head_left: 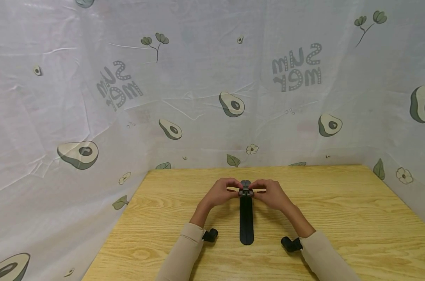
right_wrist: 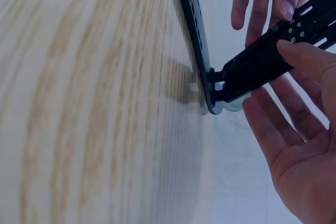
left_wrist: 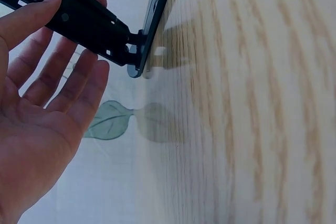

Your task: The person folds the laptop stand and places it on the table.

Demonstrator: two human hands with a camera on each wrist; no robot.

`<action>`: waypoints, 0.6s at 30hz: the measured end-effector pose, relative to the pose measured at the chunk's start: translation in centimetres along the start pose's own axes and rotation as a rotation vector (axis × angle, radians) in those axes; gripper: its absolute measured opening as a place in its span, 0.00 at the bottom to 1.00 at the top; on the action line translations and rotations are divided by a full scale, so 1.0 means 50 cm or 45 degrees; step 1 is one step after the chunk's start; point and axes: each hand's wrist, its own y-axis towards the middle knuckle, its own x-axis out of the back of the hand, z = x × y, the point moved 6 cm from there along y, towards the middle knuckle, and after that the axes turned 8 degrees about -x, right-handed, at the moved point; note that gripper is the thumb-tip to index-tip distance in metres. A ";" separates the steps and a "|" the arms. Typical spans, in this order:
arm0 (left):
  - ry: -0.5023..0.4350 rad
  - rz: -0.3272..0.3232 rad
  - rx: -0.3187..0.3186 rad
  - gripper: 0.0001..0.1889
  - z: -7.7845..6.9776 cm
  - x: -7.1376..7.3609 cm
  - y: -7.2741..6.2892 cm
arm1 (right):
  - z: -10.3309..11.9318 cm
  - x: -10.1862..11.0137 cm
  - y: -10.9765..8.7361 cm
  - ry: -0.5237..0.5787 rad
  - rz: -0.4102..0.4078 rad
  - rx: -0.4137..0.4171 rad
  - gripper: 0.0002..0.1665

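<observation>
A black hinged folding stand point(head_left: 246, 226) is on the wooden table, its long flat base with rounded ends pointing toward me. From the far part of the base rises a hinged arm point(left_wrist: 89, 22), tilted in both wrist views. My left hand point(head_left: 219, 193) holds the arm from the left, thumb on one face and fingers at the other. Opposite it, my right hand point(head_left: 271, 194) pinches the same arm from the right. Small rivets point(right_wrist: 297, 31) show on the arm between the two thumbs. The arm's top end runs out of both wrist views.
The wooden table point(head_left: 338, 210) meets a pale sheet point(head_left: 198, 78) printed with avocados and leaves along its back and sides. Black wrist mounts point(head_left: 210, 235) stick out from the beige sleeves point(head_left: 185, 249).
</observation>
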 end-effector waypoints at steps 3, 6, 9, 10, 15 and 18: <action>-0.014 -0.001 0.011 0.06 0.000 0.000 0.000 | 0.001 0.001 -0.001 -0.006 -0.004 -0.020 0.12; -0.029 -0.005 0.027 0.06 0.000 0.000 -0.001 | 0.002 0.002 -0.001 -0.010 -0.005 -0.035 0.12; -0.038 -0.007 0.039 0.06 0.001 0.000 -0.002 | 0.001 0.002 0.000 -0.007 -0.004 -0.040 0.11; -0.037 -0.009 0.044 0.06 0.002 0.001 -0.002 | 0.001 0.001 0.000 -0.006 -0.003 -0.040 0.11; -0.047 -0.013 0.069 0.06 0.007 -0.002 -0.004 | 0.001 0.002 -0.002 0.000 0.005 -0.059 0.11; -0.049 -0.032 0.094 0.07 0.010 -0.004 -0.005 | 0.002 0.003 -0.002 -0.001 0.009 -0.067 0.11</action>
